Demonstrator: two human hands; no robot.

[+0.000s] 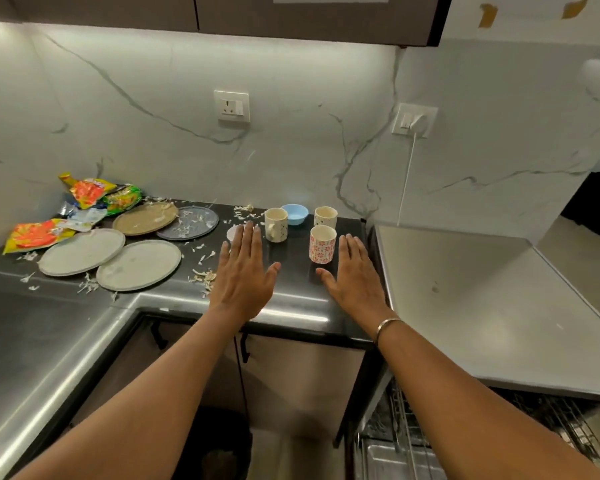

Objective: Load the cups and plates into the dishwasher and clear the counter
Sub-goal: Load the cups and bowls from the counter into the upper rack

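Head view: a black counter (291,296) in a corner is seen from above, with both forearms stretched out over its front edge.
Grip, left: the left hand (245,271) is held flat, palm down, fingers straight and pressed together, thumb spread toward the right; nothing is held. Contact with the counter cannot be told.
Grip, right: the right hand (352,277) is held the same way, thumb spread toward the left, nothing held; a bangle (387,327) is worn on the wrist.
Cups: a flowered cup (323,244) stands upright just beside the right index finger, on its left. A spotted mug (276,225) stands just right of the left fingertips. A spotted cup (325,217) stands behind the flowered cup, and a blue bowl (294,213) sits between the two spotted ones, near the wall.
Plates: four are laid flat well left of the left hand: a near pale plate (138,265), a far pale plate (81,251), a brown plate (145,218) and a grey plate (187,223).
Litter: wrappers (90,194) are piled in the back corner; scraps (201,275) are scattered around the plates, up to the left hand. A white disc (232,233) is partly hidden by the left fingertips.
Edges: the counter's right edge runs just beside the right hand, with a steel top (465,306) adjoining it. A dishwasher rack (406,427) is seen below that top.
Open room: bare counter is left between the two hands and in front of the cups.
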